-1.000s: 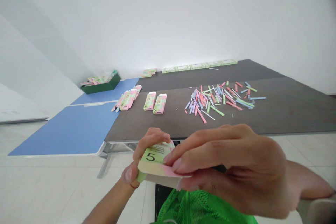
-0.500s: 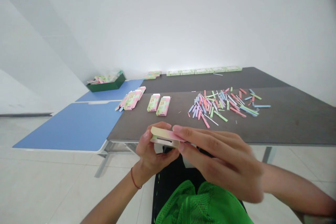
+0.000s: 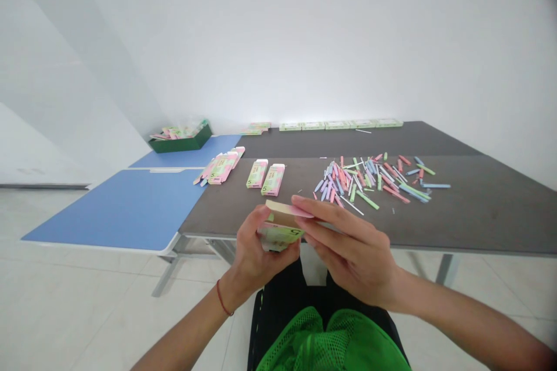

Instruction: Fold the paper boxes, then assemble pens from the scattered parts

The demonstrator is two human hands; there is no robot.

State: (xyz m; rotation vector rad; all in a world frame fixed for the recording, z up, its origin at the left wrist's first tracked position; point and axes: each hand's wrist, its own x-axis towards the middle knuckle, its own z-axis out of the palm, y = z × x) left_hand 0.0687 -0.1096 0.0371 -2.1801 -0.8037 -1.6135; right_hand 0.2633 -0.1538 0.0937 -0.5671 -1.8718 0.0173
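1. At far left, a green tray (image 3: 185, 144) of cartons and clear wrapping sits on a blue worktop (image 3: 117, 211).
2. Right of it, a fanned stack of cartons (image 3: 223, 168) overlaps the left edge of the dark worktop (image 3: 478, 208).
3. At the near edge, the left hand (image 3: 256, 249), with a red cord (image 3: 223, 299) at its wrist, has its grip closed around the body of a small carton (image 3: 282, 236), thumb on the near side.
4. Beyond that hand, two standalone cartons (image 3: 265, 178) lie side by side, their long axes running near to far.
5. The small carton is between the hands, right of the left palm and left of the right fingertips. Its raised flap (image 3: 285, 208) spans left to right above the gap at that end; the body is foreshortened, so its long axis is hard to tell. Both hands touch it: the left is nearer the body, the right nearer the flap.
6. At the far edge runs a row of slim green boxes (image 3: 342, 125).
7. The right hand (image 3: 357, 249) has its grip pinched on the flap's right end, one finger above and another below.
8. Beyond it, coloured sticks (image 3: 369, 179) lie scattered in many directions.
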